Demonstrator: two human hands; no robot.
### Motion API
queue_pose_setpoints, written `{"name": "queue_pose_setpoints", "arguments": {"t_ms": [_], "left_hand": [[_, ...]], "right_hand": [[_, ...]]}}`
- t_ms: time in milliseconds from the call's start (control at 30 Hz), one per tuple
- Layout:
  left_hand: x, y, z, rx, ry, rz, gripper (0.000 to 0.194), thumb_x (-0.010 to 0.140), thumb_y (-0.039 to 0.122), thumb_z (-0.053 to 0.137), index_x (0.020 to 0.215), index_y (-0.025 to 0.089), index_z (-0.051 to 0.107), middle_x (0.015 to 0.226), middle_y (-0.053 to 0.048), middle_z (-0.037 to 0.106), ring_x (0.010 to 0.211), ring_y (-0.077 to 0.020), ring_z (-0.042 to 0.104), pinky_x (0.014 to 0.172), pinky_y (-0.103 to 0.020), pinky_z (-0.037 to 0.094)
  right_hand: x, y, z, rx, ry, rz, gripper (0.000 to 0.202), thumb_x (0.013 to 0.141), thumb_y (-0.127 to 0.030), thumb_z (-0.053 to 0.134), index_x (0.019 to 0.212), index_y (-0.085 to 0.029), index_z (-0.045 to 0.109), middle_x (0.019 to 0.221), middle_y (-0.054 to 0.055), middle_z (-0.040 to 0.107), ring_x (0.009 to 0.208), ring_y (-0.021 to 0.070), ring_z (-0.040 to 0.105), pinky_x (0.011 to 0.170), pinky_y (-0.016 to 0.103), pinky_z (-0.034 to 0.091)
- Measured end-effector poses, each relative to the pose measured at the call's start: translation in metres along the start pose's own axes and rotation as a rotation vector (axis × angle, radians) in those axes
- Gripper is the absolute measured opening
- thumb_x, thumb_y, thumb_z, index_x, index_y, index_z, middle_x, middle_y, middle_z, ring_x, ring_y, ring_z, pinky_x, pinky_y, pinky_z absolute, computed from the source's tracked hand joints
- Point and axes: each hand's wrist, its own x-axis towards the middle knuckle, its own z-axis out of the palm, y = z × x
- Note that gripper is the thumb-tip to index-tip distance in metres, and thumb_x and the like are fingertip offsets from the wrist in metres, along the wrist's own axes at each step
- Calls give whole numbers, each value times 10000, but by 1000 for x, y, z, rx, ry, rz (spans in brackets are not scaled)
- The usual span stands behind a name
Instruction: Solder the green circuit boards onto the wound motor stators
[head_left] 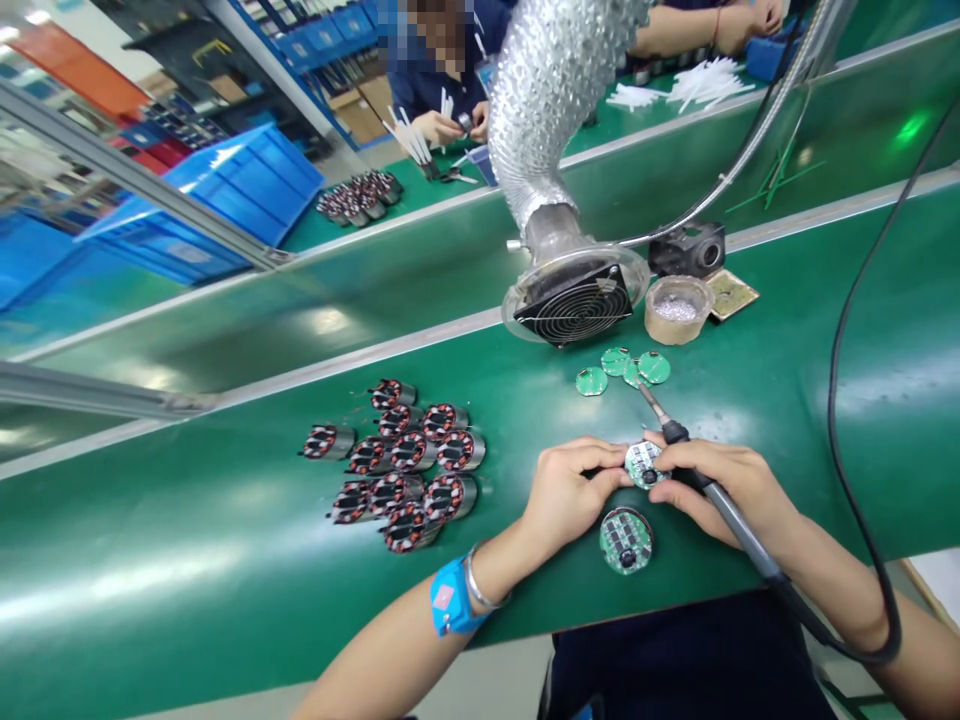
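Note:
A round circuit board (643,464) is pinched at its left edge by my left hand (574,490), thumb and fingertips closed on it. My right hand (727,490) grips the same board from the right and also holds a soldering iron (739,522) across the palm, its tip pointing up and left. Just below lies another round board (626,541) with dark components, resting on the green table. Several green discs (591,381) lie beyond the iron's tip. To the left stands a group of metal motor stators (411,452) with red and black windings.
A fume extractor fan (577,305) on a silver duct (536,100) hangs over the green table (187,520). A round pot (677,310) and an iron stand (688,250) sit behind. A black cable (834,400) loops at right. Two people work across the bench.

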Motion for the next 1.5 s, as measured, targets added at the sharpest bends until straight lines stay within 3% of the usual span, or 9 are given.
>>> {"name": "queue_pose_setpoints", "arguments": {"t_ms": [133, 300, 500, 567, 700, 867, 1000, 1200, 1500], "left_hand": [[1, 0, -1, -7, -19, -33, 88, 753, 224, 766, 837, 200, 777, 894, -54, 771, 828, -200, 723, 811, -341, 599], [-4, 8, -23, 23, -217, -73, 415, 797, 237, 695, 1205, 173, 654, 1163, -110, 683, 948, -211, 690, 846, -355, 586], [-10, 43, -25, 346, -545, 221, 1101, 579, 466, 844, 1499, 220, 291, 1562, -215, 218, 1385, -444, 304, 1082, -621, 346], [-8, 50, -15, 522, -547, 191, 1067, 589, 459, 835, 1491, 262, 302, 1564, -208, 206, 1322, -469, 376, 1008, -647, 405], [2, 57, 3, 738, -493, 67, 799, 804, 361, 665, 1494, 316, 265, 1438, -121, 448, 1085, -343, 597, 856, -500, 553], [5, 59, 11, 879, -417, 12, 635, 857, 360, 609, 1438, 252, 377, 1245, -122, 596, 974, -328, 626, 708, -432, 581], [6, 44, -4, 448, -325, -90, 494, 858, 352, 600, 1326, 238, 488, 1220, -115, 614, 962, -270, 642, 765, -381, 574], [9, 20, -44, -832, -165, -562, 583, 844, 631, 493, 1152, 139, 553, 993, -134, 673, 553, -143, 614, 362, -218, 483], [-8, 17, -72, -962, -136, -565, 639, 767, 583, 638, 1250, 180, 524, 978, -115, 683, 558, -168, 660, 359, -233, 524]], "right_hand": [[-1, -1, -4, 49, -26, 110, 270, 829, -264, 708, 1069, -255, 583, 1111, 28, 733, 1043, 206, 696, 873, 285, 589], [-12, 1, -9, 174, -7, 351, 433, 767, -323, 758, 1110, -250, 506, 1301, 107, 631, 1048, 242, 694, 895, 389, 589], [-24, 7, 0, 298, 253, 478, 254, 862, -297, 643, 1067, -229, 510, 1234, 116, 667, 1006, 227, 710, 863, 383, 603], [-22, 5, 2, 213, 260, 466, 224, 863, -277, 631, 1056, -234, 526, 1211, 95, 682, 1004, 216, 710, 877, 372, 594], [-17, 0, -1, 38, 262, 432, 213, 844, -249, 625, 1042, -245, 547, 1182, 67, 701, 906, 194, 736, 808, 316, 607], [-17, -2, -4, -41, 300, 411, 226, 849, -284, 615, 1062, -247, 549, 1183, 67, 701, 861, 197, 742, 763, 315, 613], [-21, -2, -7, -53, 350, 456, 238, 847, -312, 623, 1067, -249, 555, 1181, 65, 702, 860, 206, 742, 749, 319, 611], [-23, -3, -10, -60, 372, 488, 237, 853, -340, 619, 1067, -255, 561, 1176, 57, 705, 866, 213, 741, 719, 310, 608], [-28, 2, -7, -168, 367, 435, 306, 862, -449, 603, 1101, -259, 582, 1131, 41, 723, 830, 226, 745, 640, 303, 611]]}}
